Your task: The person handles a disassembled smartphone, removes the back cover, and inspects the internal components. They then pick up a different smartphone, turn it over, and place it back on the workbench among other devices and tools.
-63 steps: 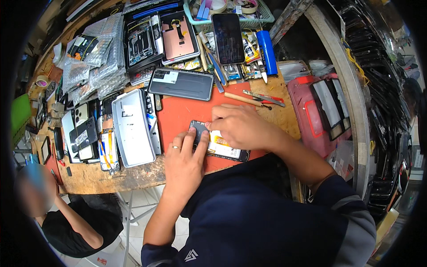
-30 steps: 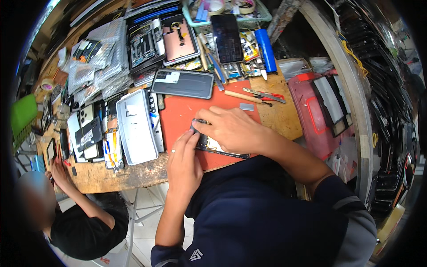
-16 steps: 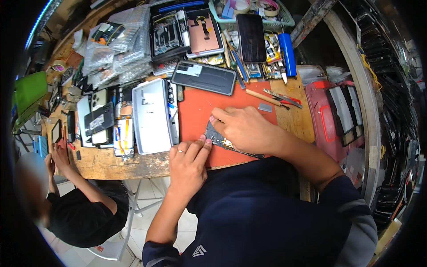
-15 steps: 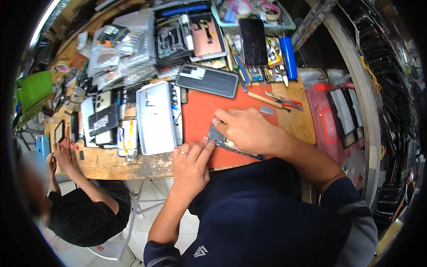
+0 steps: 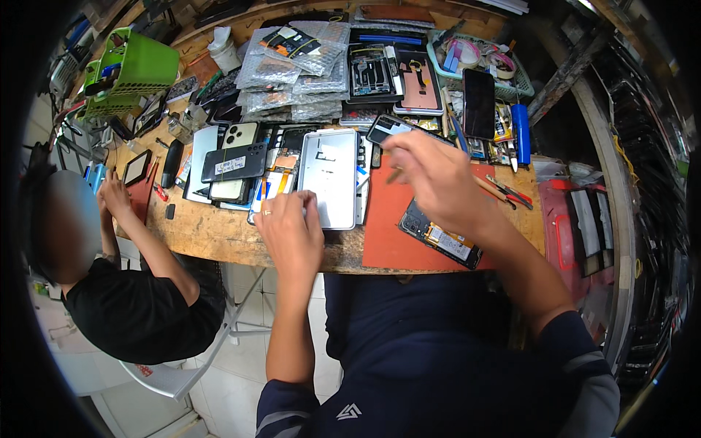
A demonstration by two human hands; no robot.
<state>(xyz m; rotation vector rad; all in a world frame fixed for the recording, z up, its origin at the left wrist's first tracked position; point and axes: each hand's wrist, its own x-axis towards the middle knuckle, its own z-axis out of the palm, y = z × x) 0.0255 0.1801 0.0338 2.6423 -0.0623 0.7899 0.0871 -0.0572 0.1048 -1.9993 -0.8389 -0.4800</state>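
Note:
An opened smartphone (image 5: 442, 237) lies tilted on the orange-red mat (image 5: 380, 226), its battery and inner parts showing. Above its far end my right hand (image 5: 445, 179) is raised, fingers bent together; a small brownish shape shows at the fingertips, too blurred to name. My left hand (image 5: 288, 233) hovers at the near left corner of a white tray (image 5: 328, 182), in front of several phone batteries. Its fingers are bent and slightly apart, with nothing visible in them. A dark phone back panel (image 5: 394, 130) sits beyond the mat, partly behind my right hand.
Wooden-handled tools (image 5: 493, 191) lie right of the mat. Stacked phones (image 5: 234, 164) stand left of the tray. Bubble-wrapped packets (image 5: 292, 80), a black phone (image 5: 479, 106) and a green mesh basket (image 5: 518, 89) line the back. A co-worker (image 5: 146, 306) sits at the left.
Both hands have lifted off the opened phone. My left hand has moved left to the tray's corner; my right hand has risen. The view has shifted, showing more of the bench's left side.

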